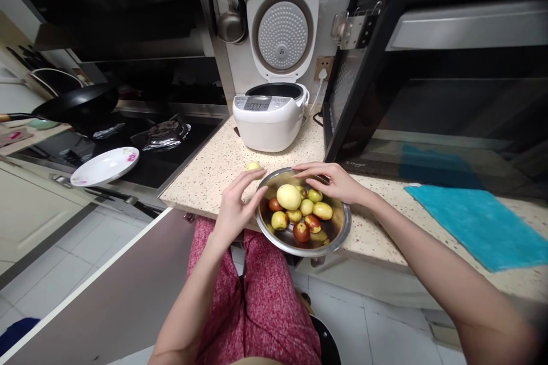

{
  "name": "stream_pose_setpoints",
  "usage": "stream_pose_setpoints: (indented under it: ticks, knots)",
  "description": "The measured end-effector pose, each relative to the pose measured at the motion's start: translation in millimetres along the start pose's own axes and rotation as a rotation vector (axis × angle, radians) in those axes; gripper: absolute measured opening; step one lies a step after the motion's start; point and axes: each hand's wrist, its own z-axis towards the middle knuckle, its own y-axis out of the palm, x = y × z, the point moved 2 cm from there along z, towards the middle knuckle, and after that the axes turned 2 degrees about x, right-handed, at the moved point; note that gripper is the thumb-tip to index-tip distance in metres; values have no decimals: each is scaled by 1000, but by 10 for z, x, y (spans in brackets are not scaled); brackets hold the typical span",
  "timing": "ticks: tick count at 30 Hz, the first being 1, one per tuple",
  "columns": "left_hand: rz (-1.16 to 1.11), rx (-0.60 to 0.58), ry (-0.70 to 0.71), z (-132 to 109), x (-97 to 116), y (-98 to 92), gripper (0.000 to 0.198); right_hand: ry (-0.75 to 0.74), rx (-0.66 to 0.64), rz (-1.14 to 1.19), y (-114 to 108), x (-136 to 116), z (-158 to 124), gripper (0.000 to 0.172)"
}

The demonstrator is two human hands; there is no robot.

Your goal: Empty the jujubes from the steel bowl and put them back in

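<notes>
A stainless steel bowl (342,234) stands at the counter's front edge, jutting slightly over it. Inside lie several jujubes (301,232), brown-red and yellow-green, and a larger pale yellow round fruit (288,197). My left hand (235,205) is at the bowl's left rim, fingers stretched and thumb apart; whether it touches the metal I cannot tell. Across the back right rim lies my right hand (336,182), with its fingers extended along the rim and the thumb over the inside. Behind the bowl, partly hidden by my left fingers, is another pale yellow fruit (253,166).
A white rice cooker (269,125) with its lid raised stands behind the bowl. To the right are a dark oven-like appliance (449,114) and a turquoise cloth (492,228). On the left, a floral plate (105,166) and black wok (81,102) sit by the stove. A cabinet door (107,285) stands open.
</notes>
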Motion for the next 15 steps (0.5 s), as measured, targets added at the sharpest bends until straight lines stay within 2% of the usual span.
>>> stream_pose_setpoints:
  ticks: [3,6,10,12,15]
  knots:
    - [89,73,-70,24,-233,-24,37,7,6,15,2,3,1,30]
    - [156,5,-126,51,-463,25,48,5,11,23,3,7,0,29]
    - [205,-159,-131,78,-648,166,60,6,7,13,2,1,-1,28]
    - [216,-188,-108,104,-689,231,56,7,3,5,2,-2,0,29]
    - [205,-159,-69,175,-720,292,42,3,-1,-3,3,-1,1,29]
